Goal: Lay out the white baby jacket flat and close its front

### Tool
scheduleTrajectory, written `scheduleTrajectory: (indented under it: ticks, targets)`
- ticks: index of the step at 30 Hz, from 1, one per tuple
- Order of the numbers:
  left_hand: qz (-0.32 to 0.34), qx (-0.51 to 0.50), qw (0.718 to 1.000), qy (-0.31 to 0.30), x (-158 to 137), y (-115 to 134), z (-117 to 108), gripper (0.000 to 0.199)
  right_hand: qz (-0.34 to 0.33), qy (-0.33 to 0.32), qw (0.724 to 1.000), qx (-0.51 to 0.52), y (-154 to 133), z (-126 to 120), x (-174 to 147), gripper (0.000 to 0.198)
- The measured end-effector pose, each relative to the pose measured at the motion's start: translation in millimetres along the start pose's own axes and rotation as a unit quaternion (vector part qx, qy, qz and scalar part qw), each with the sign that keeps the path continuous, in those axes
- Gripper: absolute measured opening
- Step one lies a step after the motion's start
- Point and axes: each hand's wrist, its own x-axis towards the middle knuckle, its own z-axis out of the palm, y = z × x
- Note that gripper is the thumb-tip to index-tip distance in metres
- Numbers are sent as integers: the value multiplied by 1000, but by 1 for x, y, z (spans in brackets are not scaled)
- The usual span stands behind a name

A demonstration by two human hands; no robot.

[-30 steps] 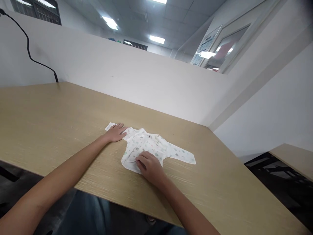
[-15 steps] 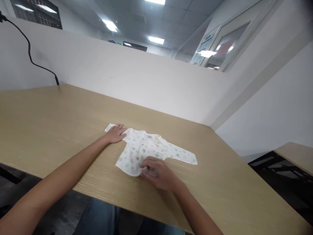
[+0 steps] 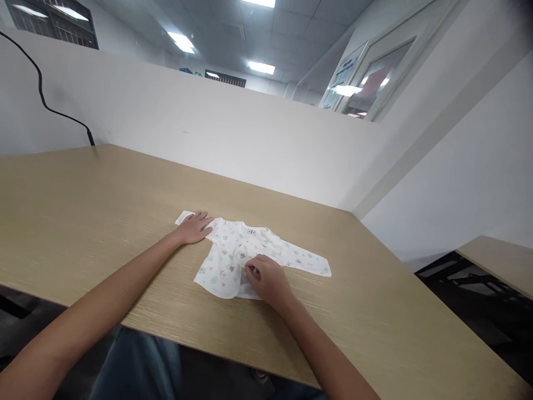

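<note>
A small white baby shirt (image 3: 222,258) with a green and grey print lies spread on the wooden table, its neck label facing up at the far side. My left hand (image 3: 195,228) rests flat on the left sleeve, fingers stretched out; the cuff shows beyond it. Over the right part of the shirt front, my right hand (image 3: 270,280) is closed in a pinch on the edge of the front flap. Below the pinch, the plain inner side of the cloth shows. The right sleeve (image 3: 306,259) stretches out to the right. My right hand hides the lower right part of the shirt.
The wooden table (image 3: 125,194) meets a low white partition (image 3: 233,139) at its back edge. A black cable (image 3: 62,111) hangs down the partition at the left. Another tabletop (image 3: 499,264) stands at the right, beyond a dark gap.
My right hand has moved up and away from the shirt's lower hem, lifting the front flap so that the inner layer shows. My left hand stays on the sleeve.
</note>
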Motion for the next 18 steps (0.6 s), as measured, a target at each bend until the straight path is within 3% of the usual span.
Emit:
scheduleTrajectory:
  ticks: [6, 9, 12, 14, 18]
  targets:
    - [3, -3, 1000, 5, 0, 1, 0, 62, -7, 23, 990, 142, -7, -20, 4, 14]
    - [2, -6, 1000, 2, -1, 2, -1, 63, -9, -86, 972, 219, -12, -42, 2, 16]
    - [1, -5, 1000, -1, -1, 2, -2, 64, 1, -220, 938, 270, -15, -57, -1, 19]
    - [1, -3, 1000, -1, -1, 2, -1, 64, 12, -254, 924, 285, -14, -60, -2, 23]
    - [0, -2, 1000, 0, 1, 1, 1, 62, 21, -198, 947, 253, -9, -52, -1, 24]
